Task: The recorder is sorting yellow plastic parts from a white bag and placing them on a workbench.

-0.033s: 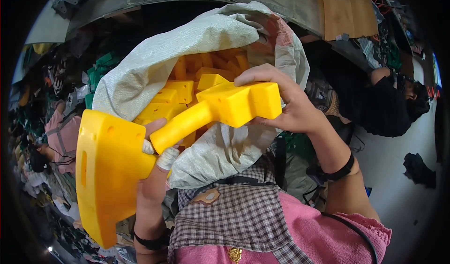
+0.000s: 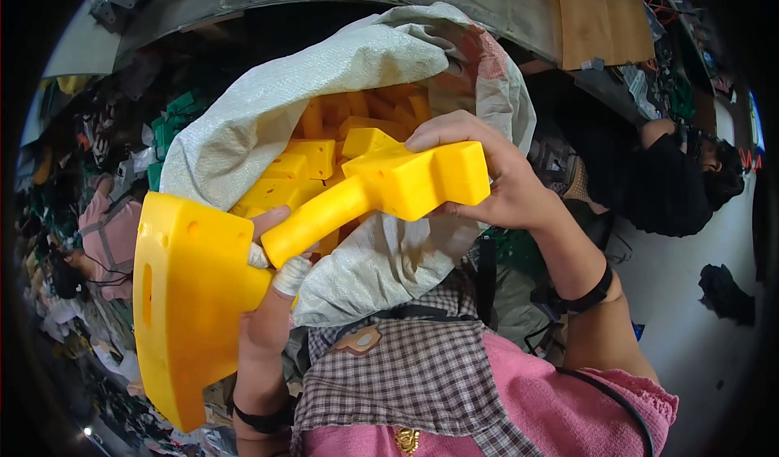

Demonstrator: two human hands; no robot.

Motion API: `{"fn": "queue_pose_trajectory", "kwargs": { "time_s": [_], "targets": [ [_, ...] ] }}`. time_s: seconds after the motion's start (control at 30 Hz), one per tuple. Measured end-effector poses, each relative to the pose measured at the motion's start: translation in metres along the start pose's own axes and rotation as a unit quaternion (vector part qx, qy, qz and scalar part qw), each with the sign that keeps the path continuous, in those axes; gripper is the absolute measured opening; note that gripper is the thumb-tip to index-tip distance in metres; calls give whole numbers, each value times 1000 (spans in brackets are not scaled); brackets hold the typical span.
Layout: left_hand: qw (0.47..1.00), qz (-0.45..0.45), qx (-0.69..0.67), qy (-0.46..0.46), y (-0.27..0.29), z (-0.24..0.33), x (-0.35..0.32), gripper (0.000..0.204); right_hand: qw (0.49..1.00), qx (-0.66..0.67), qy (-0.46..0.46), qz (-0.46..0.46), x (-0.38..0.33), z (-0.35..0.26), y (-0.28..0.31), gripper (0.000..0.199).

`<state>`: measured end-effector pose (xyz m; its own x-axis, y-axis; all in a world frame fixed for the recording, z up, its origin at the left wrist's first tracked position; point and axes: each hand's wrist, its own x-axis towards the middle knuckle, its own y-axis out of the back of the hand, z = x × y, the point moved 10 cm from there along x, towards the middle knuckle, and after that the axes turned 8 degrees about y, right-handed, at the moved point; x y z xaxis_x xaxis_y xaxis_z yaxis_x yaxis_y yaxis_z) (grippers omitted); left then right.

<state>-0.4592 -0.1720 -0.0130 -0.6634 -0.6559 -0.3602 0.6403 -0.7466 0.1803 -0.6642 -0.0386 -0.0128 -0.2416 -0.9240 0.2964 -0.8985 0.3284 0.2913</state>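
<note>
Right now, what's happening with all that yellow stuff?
A person holds one big yellow plastic part in both hands over an open woven sack. The right hand grips the blocky end, and the left hand holds it near the wide flat plate. The sack is full of more yellow parts. Another person sits off to the right.

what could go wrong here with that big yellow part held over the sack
The large yellow plastic part is held only at its ends: right hand on the blocky head, left hand by the flat plate. If either grip slips, it could drop. It might also snag the open white woven sack, spilling the yellow pieces inside.
</note>
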Motion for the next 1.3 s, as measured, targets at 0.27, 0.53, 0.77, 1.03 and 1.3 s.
{"fn": "queue_pose_trajectory", "kwargs": {
  "time_s": [0.27, 0.53, 0.77, 1.03, 1.3],
  "targets": [
    [999, -9, -36, -27, 0, 4, -3, 40, 999, 13, 42, -3, -1, 0, 1, 53],
    [996, -56, 33, -53, 1, 0, -2, 39, 999, 11, 37, -8, -4, -3, 0, 51],
    [990, -54, -57, 116, 14, 4, 35, 34, 996, 11, 38, -83, 14, -12, 2, 50],
    [832, -407, -86, 367, -69, -55, 14, 58, 982, 56, 50, -173, 29, -30, 4, 58],
    [927, -207, -246, 194, -124, 25, 71, 61, 931, 165, -92, 312, 15, 26, 68, 97]
  ]
}}
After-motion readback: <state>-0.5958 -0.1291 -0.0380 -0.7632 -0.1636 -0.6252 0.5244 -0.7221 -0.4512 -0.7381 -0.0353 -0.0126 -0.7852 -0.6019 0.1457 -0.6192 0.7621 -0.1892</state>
